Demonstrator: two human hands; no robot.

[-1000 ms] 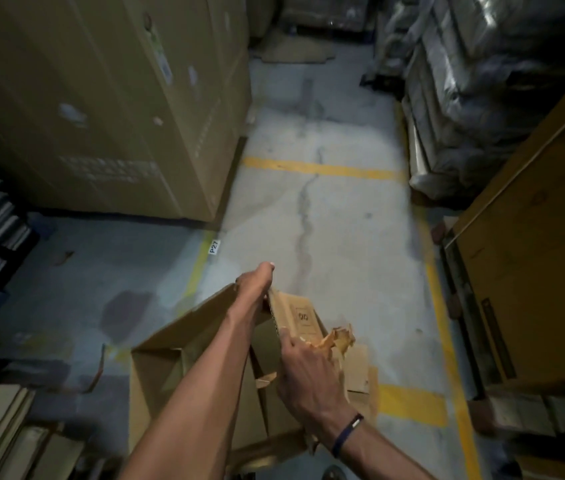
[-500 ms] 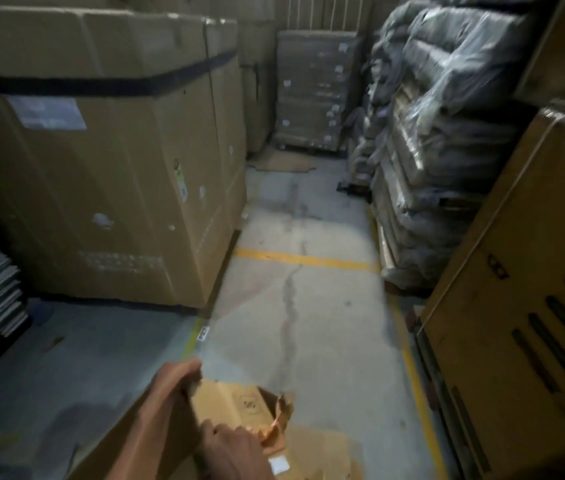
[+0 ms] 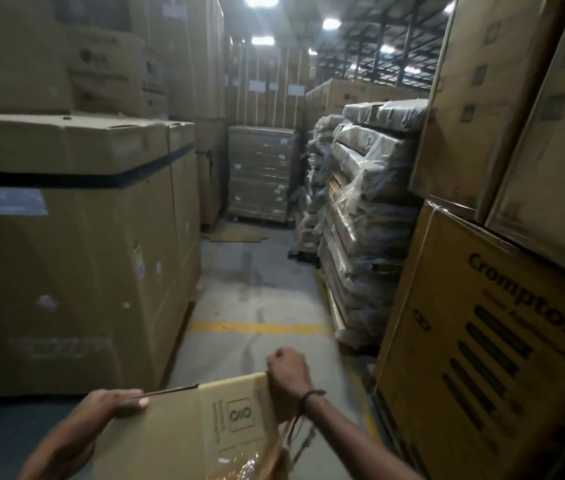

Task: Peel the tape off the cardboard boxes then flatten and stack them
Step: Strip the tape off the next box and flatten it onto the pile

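I see big stacked cartons [image 3: 66, 258] left of the aisle; cardboard box [image 3: 184, 434] low centre, held up; left hand [image 3: 111, 405] grips its top edge; right hand [image 3: 288, 372] fisted on its right corner; tape [image 3: 250, 467] crumpled below.

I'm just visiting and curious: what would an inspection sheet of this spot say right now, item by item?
Surface: grey concrete floor with a yellow painted line across the aisle.
Job's things: one cardboard box held up in front of the person; crumpled clear tape hangs at its lower right.
Clutter: a flat cardboard sheet lies on the floor further down the aisle.
Hands: left hand grips the box's top edge; right hand grips its right corner.
Cables: nothing seen.
Surroundings: big cartons on the left, plastic-wrapped bundles and a Crompton carton on the right, ceiling lights overhead.
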